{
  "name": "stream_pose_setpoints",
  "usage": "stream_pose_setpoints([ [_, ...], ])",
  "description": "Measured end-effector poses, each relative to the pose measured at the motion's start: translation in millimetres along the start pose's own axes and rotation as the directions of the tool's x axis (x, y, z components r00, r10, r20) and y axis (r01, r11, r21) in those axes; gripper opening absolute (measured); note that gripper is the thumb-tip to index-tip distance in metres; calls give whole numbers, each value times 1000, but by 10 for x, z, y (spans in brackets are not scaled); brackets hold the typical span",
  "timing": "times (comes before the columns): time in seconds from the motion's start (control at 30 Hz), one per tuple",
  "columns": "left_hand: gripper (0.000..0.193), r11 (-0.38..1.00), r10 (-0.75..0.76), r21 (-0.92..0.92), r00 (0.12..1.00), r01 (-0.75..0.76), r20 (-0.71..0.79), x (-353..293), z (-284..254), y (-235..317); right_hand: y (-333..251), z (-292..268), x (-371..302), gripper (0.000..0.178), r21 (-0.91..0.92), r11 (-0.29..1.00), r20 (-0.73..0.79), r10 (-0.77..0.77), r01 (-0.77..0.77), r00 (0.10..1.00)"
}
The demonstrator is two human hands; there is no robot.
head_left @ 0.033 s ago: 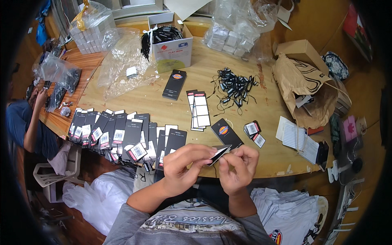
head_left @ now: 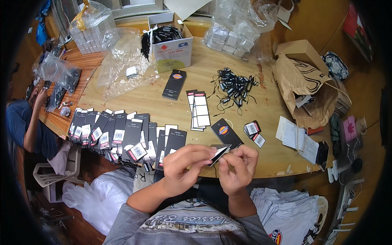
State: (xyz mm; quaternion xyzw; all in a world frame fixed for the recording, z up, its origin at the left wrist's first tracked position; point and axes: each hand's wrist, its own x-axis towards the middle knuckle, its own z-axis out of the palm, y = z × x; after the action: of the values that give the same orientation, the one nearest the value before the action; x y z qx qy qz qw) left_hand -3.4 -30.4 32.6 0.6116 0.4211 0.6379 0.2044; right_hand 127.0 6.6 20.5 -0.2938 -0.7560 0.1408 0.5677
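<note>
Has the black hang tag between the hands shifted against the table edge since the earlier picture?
No. The black hang tag sits pinched between the left hand and right hand, at the same spot over the round wooden table edge as before.

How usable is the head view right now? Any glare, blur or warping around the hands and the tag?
Head view: lighting is even and the left hand, right hand and the black tag pinched between them look sharp; mild glare on the clear plastic bags; fisheye bends the round table edge, and dark vignetting swallows the corners, dimming the seated person at left.
</note>
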Motion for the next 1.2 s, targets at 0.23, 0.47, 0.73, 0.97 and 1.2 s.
stream_pose_setpoints([
  [0.23,14,972,200,89,965,-217,169,111,-98,1,56,-35,35,11,103,994,76,20,-27,997],
  [0.47,11,980,-115,-142,976,142,187,113,-113,-60,57,-14,86,13,189,981,130,22,-46,991],
  [0.73,10,877,-253,-351,937,328,242,99,-72,-190,72,-38,128,15,225,960,268,103,-166,958],
  [0.97,8,916,-265,-299,963,266,46,84,-75,-151,211,-116,95,9,476,722,532,218,-502,818],
  [1.2,7,950,-164,-265,986,162,16,151,-175,-98,304,-294,-11,8,423,579,608,390,-697,692],
])
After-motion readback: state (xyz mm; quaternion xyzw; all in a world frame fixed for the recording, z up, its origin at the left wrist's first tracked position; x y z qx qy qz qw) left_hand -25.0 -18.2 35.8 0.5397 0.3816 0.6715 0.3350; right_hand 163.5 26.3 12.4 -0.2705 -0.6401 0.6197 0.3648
